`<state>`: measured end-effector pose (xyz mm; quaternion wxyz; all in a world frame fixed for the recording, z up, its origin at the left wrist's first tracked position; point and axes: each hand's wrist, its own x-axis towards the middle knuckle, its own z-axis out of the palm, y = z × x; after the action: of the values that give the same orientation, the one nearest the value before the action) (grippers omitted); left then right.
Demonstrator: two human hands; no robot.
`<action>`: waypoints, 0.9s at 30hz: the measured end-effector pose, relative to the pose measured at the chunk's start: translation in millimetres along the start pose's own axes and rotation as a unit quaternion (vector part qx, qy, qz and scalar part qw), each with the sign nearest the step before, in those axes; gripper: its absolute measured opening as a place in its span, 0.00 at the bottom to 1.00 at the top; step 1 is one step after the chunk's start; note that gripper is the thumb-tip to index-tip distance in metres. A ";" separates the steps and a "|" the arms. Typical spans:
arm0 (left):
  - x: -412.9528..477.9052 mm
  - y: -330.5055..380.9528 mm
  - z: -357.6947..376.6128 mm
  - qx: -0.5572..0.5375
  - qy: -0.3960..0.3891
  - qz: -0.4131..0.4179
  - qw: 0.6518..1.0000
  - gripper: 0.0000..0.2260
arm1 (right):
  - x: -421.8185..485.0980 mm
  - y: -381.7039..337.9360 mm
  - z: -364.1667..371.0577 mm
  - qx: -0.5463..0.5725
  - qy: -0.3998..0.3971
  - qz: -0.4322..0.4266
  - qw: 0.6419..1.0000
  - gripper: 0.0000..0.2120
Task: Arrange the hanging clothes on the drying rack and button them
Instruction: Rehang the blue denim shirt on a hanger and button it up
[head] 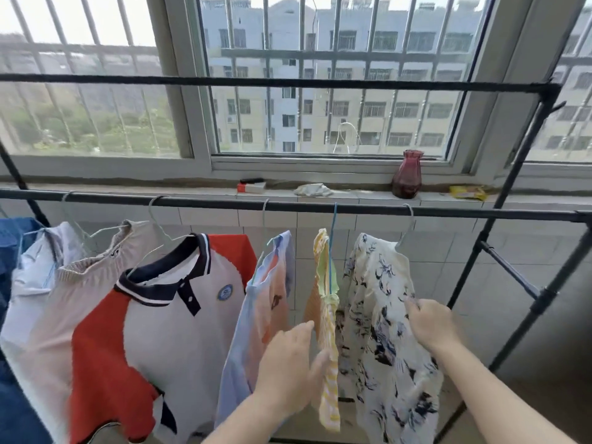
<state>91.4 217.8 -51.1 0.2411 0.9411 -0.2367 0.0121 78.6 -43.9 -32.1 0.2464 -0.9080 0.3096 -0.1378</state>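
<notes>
Floral shirt (378,283) in right hand (431,322), fingers curled, tips hidden; left hand (288,370) flat against striped garment (330,392)

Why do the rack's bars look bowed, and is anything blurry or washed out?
Head view: the wide-angle lens bows the drying rack's upper rail and tilts the window frame; head view: daylight whitens the sky at upper left; head view: the left hand looks slightly smeared, the right hand pinching the floral shirt sharper.
</notes>
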 end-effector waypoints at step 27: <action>15.1 112.8 64.0 -0.127 0.013 -0.156 0.980 0.26 | 29.1 87.7 -61.7 0.124 0.008 0.019 0.992 0.17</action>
<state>48.0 94.7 -55.0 0.3604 0.9281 -0.0833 -0.0431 32.9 -144.8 -24.1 0.3574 -0.8632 0.3094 -0.1774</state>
